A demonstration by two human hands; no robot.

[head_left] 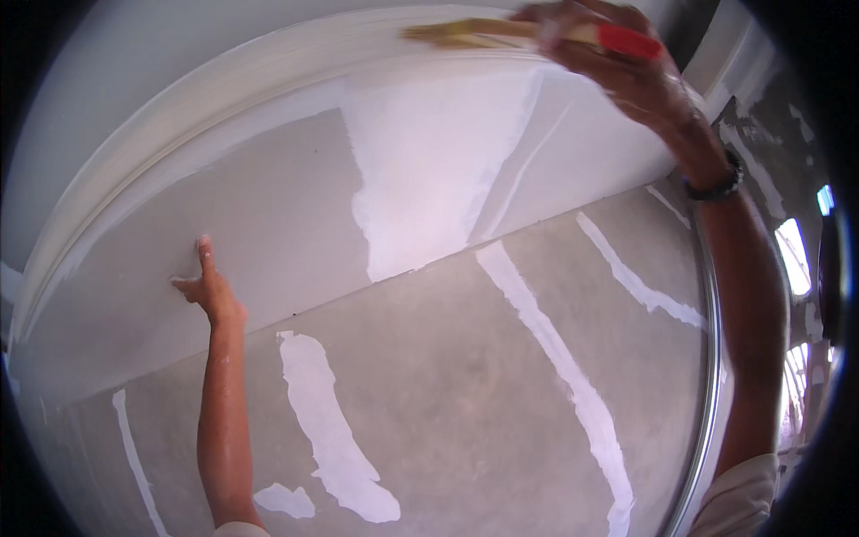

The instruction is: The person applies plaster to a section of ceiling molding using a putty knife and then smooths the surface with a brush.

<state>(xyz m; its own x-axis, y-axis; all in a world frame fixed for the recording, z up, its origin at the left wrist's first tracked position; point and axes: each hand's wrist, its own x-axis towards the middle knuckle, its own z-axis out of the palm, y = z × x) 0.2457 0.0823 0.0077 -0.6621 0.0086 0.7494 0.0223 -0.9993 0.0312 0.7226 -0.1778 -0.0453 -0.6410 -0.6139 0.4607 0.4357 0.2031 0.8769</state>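
Note:
High at the upper right, my right hand (626, 80) is closed round a paintbrush (488, 32) with a red-ended handle. The pale yellowish bristles point left and lie against or very close to the white cornice moulding (295, 61); contact cannot be told for sure. Motion blurs the brush and fingers. White smears mark my right hand, and a dark bracelet (716, 179) circles that wrist. Lower on the left, my left hand (213, 291) is raised in front of the grey board (286, 197), thumb and finger apart, holding nothing. Whether it touches the board is unclear.
A broad white filler patch (429, 170) crosses the upper board. Below a long seam, the grey wall (429, 394) carries several white filler strips (327, 430). A metallic vertical edge (710, 403) runs down the right, with bright openings (793, 257) beyond it.

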